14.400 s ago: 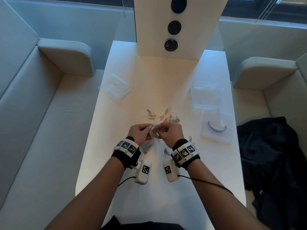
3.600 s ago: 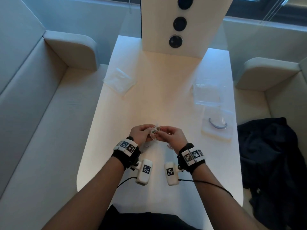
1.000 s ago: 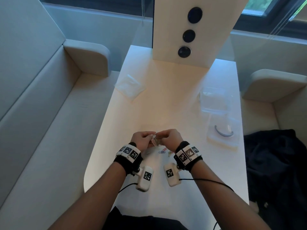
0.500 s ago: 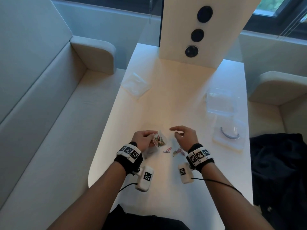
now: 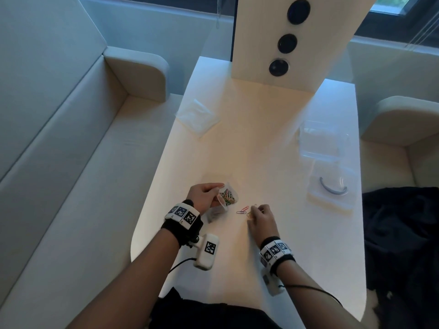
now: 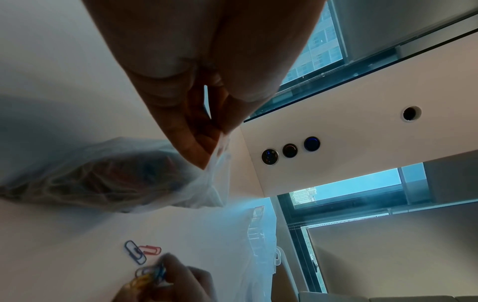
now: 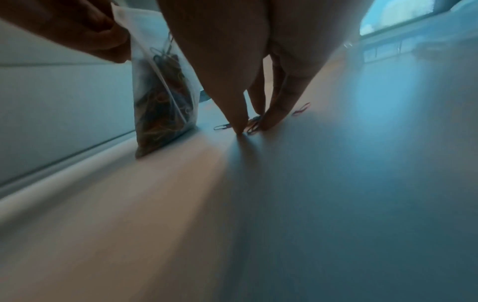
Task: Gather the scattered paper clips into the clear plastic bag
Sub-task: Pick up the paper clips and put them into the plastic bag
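In the lower right of the head view, the right hand [image 5: 261, 220] reaches down to the white tabletop [image 5: 261, 148]. Its grip is pressed together on a small bunch of paper clips [image 6: 151, 274]: the fingertips [image 7: 239, 124] touch the tabletop and pinch the clips between them. Just to the left of this hand, near the middle of the frame, a blue clip [image 5: 241, 212] and a red clip [image 5: 245, 207] lie loose on the tabletop, touching each other.

Left of these, the left hand [image 5: 204, 194] holds the clear plastic bag [image 5: 226, 195] by its upper edge. Its grip is a pinch of thumb and fingers on the plastic. The bag hangs upright with its bottom on the tabletop, and many coloured clips are inside.

Farther away, at the right of the frame, a flat clear packet with a grey curved piece [image 5: 332, 188] lies on the tabletop, and a clear box [image 5: 320, 141] is behind it. At the left edge of the tabletop lies another thin plastic packet [image 5: 197, 116]. At the top of the frame stands a white panel [image 5: 297, 39] with three dark round holes.
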`<move>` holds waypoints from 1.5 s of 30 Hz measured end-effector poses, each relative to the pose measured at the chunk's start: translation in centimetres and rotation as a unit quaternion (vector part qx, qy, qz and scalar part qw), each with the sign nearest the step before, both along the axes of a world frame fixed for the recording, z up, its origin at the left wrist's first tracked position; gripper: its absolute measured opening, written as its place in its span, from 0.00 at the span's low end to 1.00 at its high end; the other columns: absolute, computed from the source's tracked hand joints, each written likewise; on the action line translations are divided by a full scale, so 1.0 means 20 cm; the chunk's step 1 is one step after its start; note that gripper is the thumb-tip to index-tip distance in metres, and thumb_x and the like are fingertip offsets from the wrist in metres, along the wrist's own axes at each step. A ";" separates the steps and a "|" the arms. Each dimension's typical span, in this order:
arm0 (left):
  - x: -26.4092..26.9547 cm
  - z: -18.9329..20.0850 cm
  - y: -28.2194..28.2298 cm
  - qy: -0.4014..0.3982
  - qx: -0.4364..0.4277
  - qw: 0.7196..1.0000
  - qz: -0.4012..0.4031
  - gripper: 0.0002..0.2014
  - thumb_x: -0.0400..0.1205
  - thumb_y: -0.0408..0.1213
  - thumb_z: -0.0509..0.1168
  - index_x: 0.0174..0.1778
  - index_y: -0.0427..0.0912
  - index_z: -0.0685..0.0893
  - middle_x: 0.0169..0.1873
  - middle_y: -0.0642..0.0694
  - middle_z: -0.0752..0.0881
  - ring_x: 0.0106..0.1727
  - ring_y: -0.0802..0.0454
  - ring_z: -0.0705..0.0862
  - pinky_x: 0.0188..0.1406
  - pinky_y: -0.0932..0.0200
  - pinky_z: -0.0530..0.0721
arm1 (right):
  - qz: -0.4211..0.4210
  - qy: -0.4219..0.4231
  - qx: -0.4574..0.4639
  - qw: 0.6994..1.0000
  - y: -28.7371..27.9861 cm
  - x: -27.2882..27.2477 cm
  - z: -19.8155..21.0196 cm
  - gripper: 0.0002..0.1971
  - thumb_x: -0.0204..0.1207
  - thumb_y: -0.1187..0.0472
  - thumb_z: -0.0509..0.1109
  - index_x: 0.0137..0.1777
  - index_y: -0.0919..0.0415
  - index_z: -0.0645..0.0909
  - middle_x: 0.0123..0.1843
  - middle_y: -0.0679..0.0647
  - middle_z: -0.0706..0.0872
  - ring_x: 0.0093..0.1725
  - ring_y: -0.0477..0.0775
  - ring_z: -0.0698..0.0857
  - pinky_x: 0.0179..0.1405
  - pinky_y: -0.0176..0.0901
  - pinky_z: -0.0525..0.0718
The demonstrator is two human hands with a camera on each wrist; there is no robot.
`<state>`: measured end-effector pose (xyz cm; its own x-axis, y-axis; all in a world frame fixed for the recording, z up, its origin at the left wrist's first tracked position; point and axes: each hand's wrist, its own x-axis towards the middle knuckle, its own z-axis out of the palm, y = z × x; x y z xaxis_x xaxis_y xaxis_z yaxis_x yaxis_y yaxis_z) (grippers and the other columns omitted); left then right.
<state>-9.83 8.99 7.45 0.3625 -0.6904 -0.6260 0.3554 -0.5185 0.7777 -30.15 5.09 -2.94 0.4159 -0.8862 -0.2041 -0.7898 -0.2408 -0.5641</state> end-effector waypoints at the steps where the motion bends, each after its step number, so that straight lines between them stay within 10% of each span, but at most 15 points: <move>1: 0.00 0.00 0.00 -0.001 0.000 1.000 -0.001 0.11 0.84 0.26 0.61 0.58 0.32 0.86 0.41 0.38 0.88 0.30 0.54 0.89 0.37 0.61 0.90 | -0.018 -0.016 0.022 0.999 0.01 0.04 0.01 0.20 0.72 0.68 0.73 0.65 0.66 0.82 0.60 0.62 0.78 0.56 0.62 0.81 0.62 0.48 0.82; 24: 0.00 0.02 -0.01 -0.009 0.005 1.000 -0.026 0.11 0.84 0.26 0.60 0.59 0.31 0.85 0.47 0.35 0.88 0.39 0.47 0.89 0.42 0.57 0.91 | 0.169 0.172 -0.014 0.970 -0.32 0.10 0.12 0.12 0.77 0.67 0.61 0.49 0.70 0.87 0.49 0.62 0.88 0.49 0.63 0.88 0.50 0.47 0.85; 28: -0.01 0.01 -0.03 -0.015 0.009 0.999 -0.031 0.11 0.84 0.27 0.61 0.59 0.32 0.85 0.41 0.39 0.88 0.38 0.46 0.88 0.45 0.55 0.91 | -0.046 0.032 0.038 0.998 -0.42 0.00 0.21 0.04 0.67 0.62 0.75 0.37 0.60 0.92 0.37 0.54 0.92 0.39 0.52 0.89 0.50 0.43 0.86; 32: -0.02 0.01 -0.05 -0.012 0.006 0.999 -0.032 0.11 0.84 0.26 0.61 0.58 0.33 0.86 0.38 0.39 0.88 0.32 0.51 0.89 0.42 0.58 0.91 | -0.190 -0.257 0.189 0.928 -0.36 0.01 0.40 0.05 0.67 0.64 0.80 0.42 0.61 0.91 0.37 0.56 0.93 0.39 0.51 0.92 0.48 0.42 0.89; 41: -0.04 0.00 -0.07 -0.026 -0.002 0.999 -0.044 0.12 0.84 0.27 0.61 0.60 0.31 0.86 0.45 0.34 0.88 0.39 0.47 0.88 0.41 0.59 0.91 | 0.179 -0.155 0.008 0.971 -0.20 0.24 0.49 0.09 0.76 0.55 0.74 0.50 0.58 0.91 0.45 0.50 0.91 0.38 0.44 0.87 0.42 0.34 0.86; 45: -0.02 0.00 -0.05 -0.010 -0.007 1.000 -0.025 0.11 0.84 0.25 0.60 0.59 0.29 0.85 0.46 0.31 0.87 0.30 0.54 0.89 0.36 0.61 0.90 | 0.078 -0.188 -0.039 0.978 -0.27 0.15 0.43 0.12 0.76 0.68 0.70 0.57 0.59 0.89 0.53 0.54 0.90 0.48 0.51 0.88 0.52 0.37 0.86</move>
<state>-10.21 7.94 7.40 0.3396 -0.7169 -0.6089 0.3124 -0.5246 0.7919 -27.17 -0.25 5.68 0.5796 -0.8130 0.0548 -0.4803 -0.3952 -0.7830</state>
